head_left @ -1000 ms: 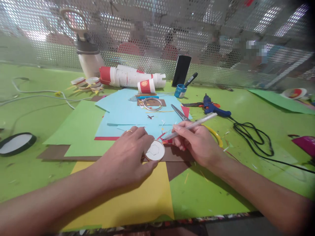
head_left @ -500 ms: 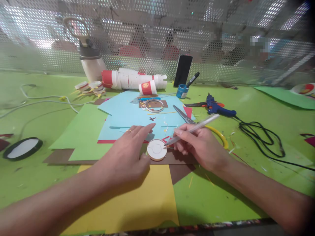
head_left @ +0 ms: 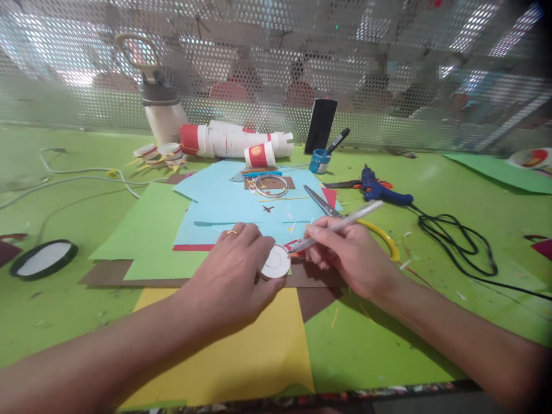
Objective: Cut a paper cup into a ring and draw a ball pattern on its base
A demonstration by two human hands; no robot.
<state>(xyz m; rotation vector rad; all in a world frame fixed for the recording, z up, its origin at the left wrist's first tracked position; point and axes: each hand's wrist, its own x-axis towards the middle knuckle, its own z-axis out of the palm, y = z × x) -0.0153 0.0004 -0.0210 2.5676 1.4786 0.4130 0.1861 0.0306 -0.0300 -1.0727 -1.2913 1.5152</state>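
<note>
A small white round paper disc [head_left: 276, 263] is pinned by the left hand [head_left: 239, 273] so it cannot slide. A thin white pen [head_left: 340, 224] is gripped by the right hand [head_left: 353, 259], tip at the disc's edge. A brown paper sheet [head_left: 321, 279] is spread beneath.

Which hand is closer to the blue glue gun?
The right. The right hand, holding a pen, is just this side of the glue gun; the left hand holds the white disc, farther left.
</note>
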